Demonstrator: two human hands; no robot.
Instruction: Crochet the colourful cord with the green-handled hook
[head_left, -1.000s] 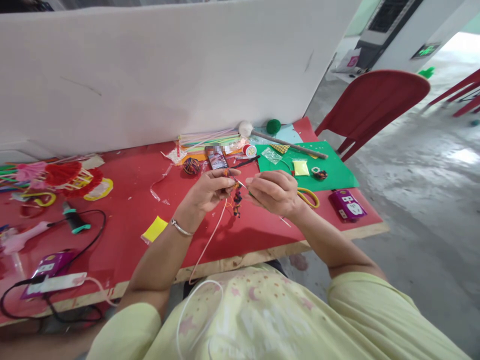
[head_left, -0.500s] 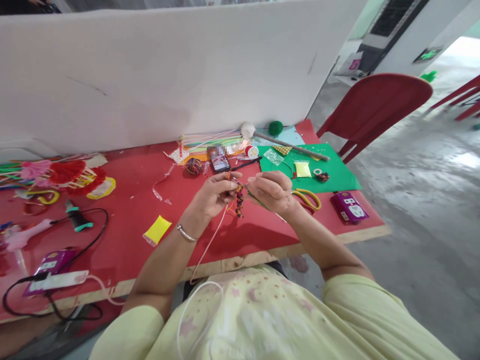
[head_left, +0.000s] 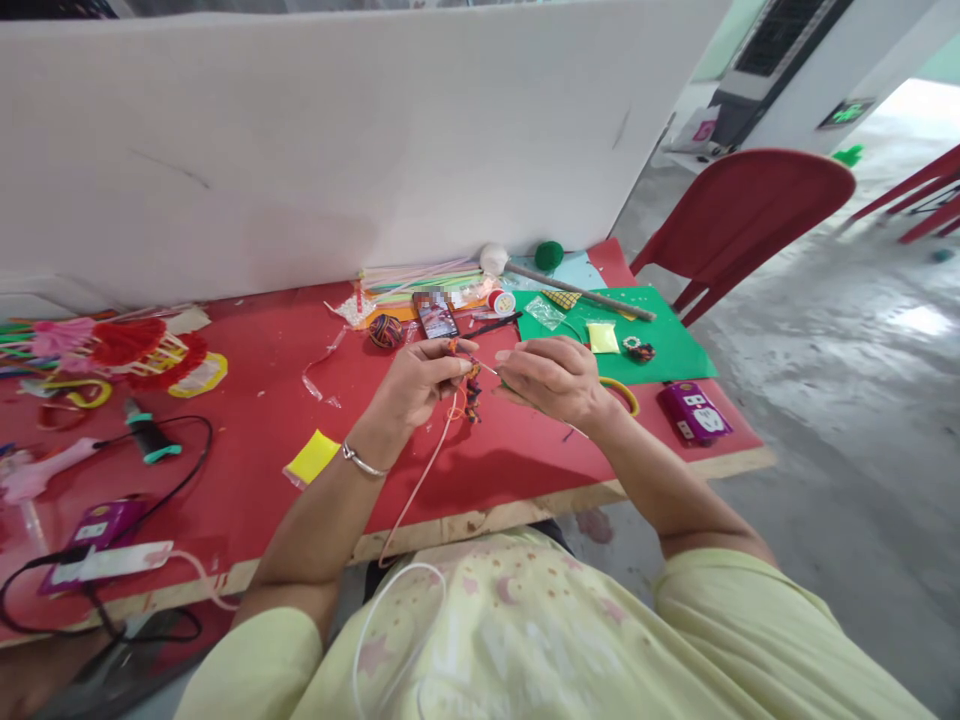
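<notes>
Between my hands hangs a small piece of dark, orange-flecked yarn work (head_left: 472,392). My left hand (head_left: 421,382) pinches its upper end, with a bracelet on that wrist. My right hand (head_left: 556,378) is closed round a thin hook (head_left: 487,369), whose pale tip points left toward the yarn work. A multicoloured yarn ball (head_left: 386,332) lies behind my left hand, beside a phone (head_left: 435,314). A pink cord (head_left: 424,478) runs from near my left hand down over the table edge.
Yellow-handled scissors (head_left: 622,392) lie partly behind my right wrist. A green sheet (head_left: 675,350) bears small packets and a stick. At the right is a purple box (head_left: 694,413). Cables, a pink glue gun (head_left: 52,470) and cutters (head_left: 152,432) lie at the left. A white board (head_left: 300,150) stands behind.
My right hand has moved slightly right, away from my left hand, and more of the hook shows between them. The yarn work has shifted slightly up and left.
</notes>
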